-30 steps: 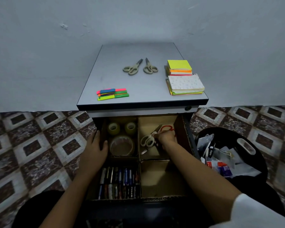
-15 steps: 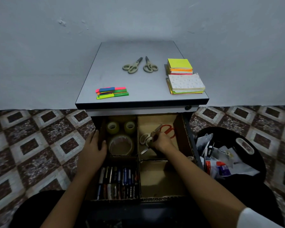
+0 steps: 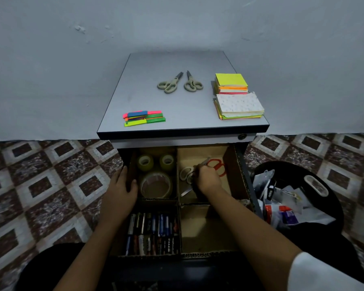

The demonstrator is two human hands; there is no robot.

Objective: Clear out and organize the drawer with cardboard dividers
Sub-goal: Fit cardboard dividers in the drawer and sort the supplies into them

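Grey wall (image 3: 51,70) and patterned floor tiles (image 3: 51,185) sit behind a small cabinet top (image 3: 183,108), and below it the drawer (image 3: 243,185) stands open toward you, split by cardboard dividers (image 3: 178,204) into four compartments. Your left hand (image 3: 120,194) grips the drawer's left wall, thumb inside beside the tape rolls (image 3: 156,184). Your right hand (image 3: 207,179) is in the far right compartment, fingers curled round the grey-handled scissors (image 3: 185,173) just beside the red-handled scissors (image 3: 218,164), while pens (image 3: 151,234) fill the near left compartment
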